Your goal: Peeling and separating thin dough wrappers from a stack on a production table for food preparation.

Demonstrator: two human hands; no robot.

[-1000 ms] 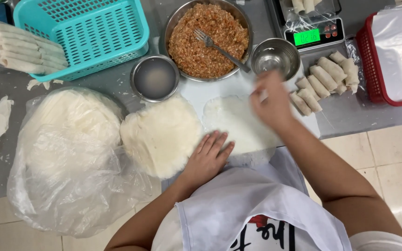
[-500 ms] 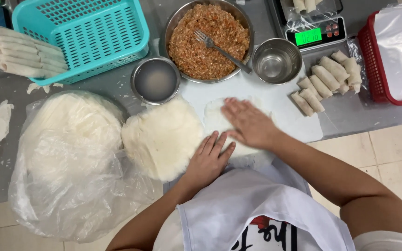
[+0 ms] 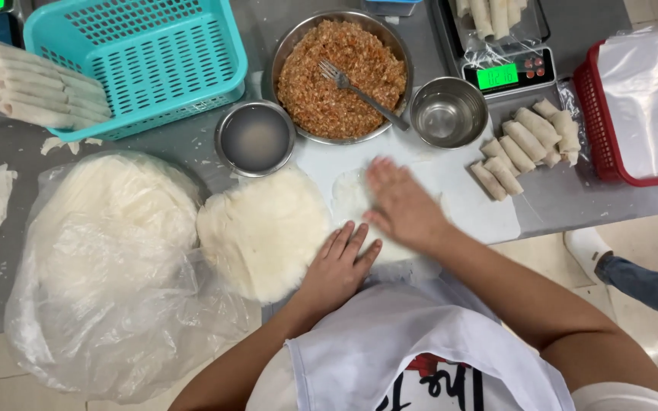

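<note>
My right hand (image 3: 404,207) lies flat, fingers apart, on a thin round wrapper (image 3: 353,196) spread on the white board (image 3: 466,199). My left hand (image 3: 336,266) rests palm down at the wrapper's near edge, beside a stack of round wrappers (image 3: 262,230). Beyond the board stands a large steel bowl of brown minced filling (image 3: 336,76) with a fork (image 3: 361,93) in it. Neither hand holds anything.
A small bowl of cloudy liquid (image 3: 256,138) and an empty steel bowl (image 3: 448,113) flank the filling. Finished rolls (image 3: 527,144) lie right of the board, below a scale (image 3: 506,74). A teal basket (image 3: 137,62), bagged wrappers (image 3: 108,259) and a red basket (image 3: 634,106) stand around.
My right hand came back from the empty steel bowl and moved left onto the wrapper, sliding across it. My left hand stayed by the wrapper's near edge.
</note>
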